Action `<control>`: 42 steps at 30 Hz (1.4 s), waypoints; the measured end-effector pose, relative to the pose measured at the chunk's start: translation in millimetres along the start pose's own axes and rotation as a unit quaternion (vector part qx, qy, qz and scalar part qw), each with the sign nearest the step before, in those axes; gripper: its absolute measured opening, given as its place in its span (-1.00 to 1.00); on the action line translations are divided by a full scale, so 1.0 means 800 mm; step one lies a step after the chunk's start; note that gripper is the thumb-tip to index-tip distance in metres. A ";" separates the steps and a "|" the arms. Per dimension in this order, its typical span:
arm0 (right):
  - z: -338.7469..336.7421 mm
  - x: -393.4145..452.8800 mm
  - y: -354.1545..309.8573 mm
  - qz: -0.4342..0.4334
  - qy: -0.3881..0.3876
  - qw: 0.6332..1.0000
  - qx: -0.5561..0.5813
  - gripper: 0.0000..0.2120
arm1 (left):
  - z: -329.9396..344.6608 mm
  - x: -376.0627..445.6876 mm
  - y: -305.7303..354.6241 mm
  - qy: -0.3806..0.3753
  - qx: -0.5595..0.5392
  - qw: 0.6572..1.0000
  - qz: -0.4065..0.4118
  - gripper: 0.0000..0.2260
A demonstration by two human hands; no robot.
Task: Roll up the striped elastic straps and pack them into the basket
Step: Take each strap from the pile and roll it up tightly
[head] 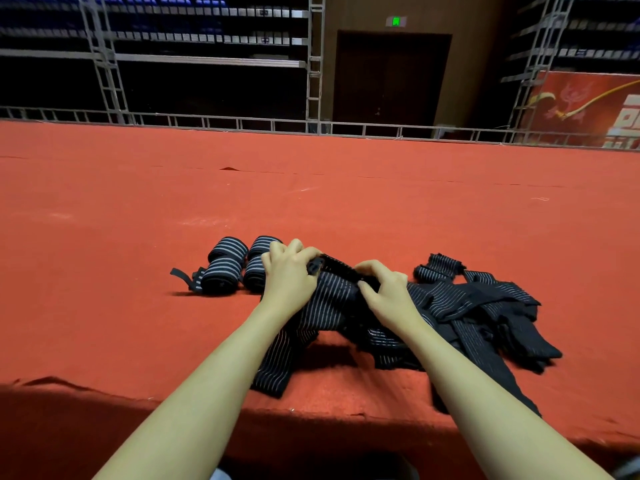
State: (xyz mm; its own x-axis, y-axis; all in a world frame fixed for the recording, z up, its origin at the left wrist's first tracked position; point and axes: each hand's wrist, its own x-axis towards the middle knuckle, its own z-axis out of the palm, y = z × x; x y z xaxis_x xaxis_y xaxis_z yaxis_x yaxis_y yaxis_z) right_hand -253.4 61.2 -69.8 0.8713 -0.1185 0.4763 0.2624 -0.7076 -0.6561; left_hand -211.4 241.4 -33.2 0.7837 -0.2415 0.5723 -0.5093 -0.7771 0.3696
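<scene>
Rolled straps (227, 266) beside hands (337, 282) (touching).

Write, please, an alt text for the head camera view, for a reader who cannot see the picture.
Two bare hands, left hand and right hand, roll the end of a black striped elastic strap on a red carpeted platform. Two finished rolls lie to the left, and a loose pile of straps lies to the right. No basket is in view.
</scene>
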 end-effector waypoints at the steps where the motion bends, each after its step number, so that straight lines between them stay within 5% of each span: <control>1: 0.000 -0.001 0.000 0.005 0.003 1.000 -0.010 -0.79 | 0.000 -0.002 -0.002 -0.004 0.008 1.000 -0.006 -0.74; 7: -0.001 -0.002 -0.006 -0.013 0.044 0.999 0.014 -0.78 | 0.003 -0.012 0.006 -0.038 0.110 0.985 0.128 -0.61; 10: 0.000 -0.001 -0.009 -0.023 0.041 0.999 0.014 -0.79 | 0.012 -0.010 0.007 -0.003 0.098 0.983 0.153 -0.77; 17: 0.002 0.004 -0.002 0.045 0.062 0.997 -0.028 -0.87 | 0.025 -0.010 0.007 0.059 0.045 0.968 0.239 -0.69; 23: -0.008 0.004 0.007 0.143 0.130 0.963 -0.188 -0.78 | 0.019 -0.001 -0.004 0.095 -0.003 0.973 0.210 -0.88; 26: -0.007 0.006 -0.005 0.071 0.128 0.986 -0.075 -0.82 | 0.018 0.002 0.003 0.084 -0.015 0.982 0.167 -0.88; 31: -0.009 0.000 -0.034 0.004 -0.006 0.987 0.158 -0.93 | 0.004 0.009 0.010 0.082 -0.023 0.989 0.119 -0.91; 38: -0.006 0.007 -0.064 -0.009 0.037 0.989 0.145 -0.91 | -0.015 0.008 0.010 0.075 -0.038 0.989 0.126 -0.89; 42: -0.012 0.012 -0.085 -0.003 0.091 0.987 0.130 -0.83 | -0.036 0.002 0.018 0.002 -0.154 0.983 0.097 -0.82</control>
State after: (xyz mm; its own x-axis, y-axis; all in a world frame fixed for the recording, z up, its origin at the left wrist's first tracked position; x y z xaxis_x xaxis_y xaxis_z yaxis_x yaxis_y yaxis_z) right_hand -266.7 101.8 -15.0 0.7866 -0.2547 0.5624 0.3860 -0.5080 -0.7700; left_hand -227.8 246.6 -6.1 0.6606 -0.3641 0.6565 -0.7324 -0.5046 0.4572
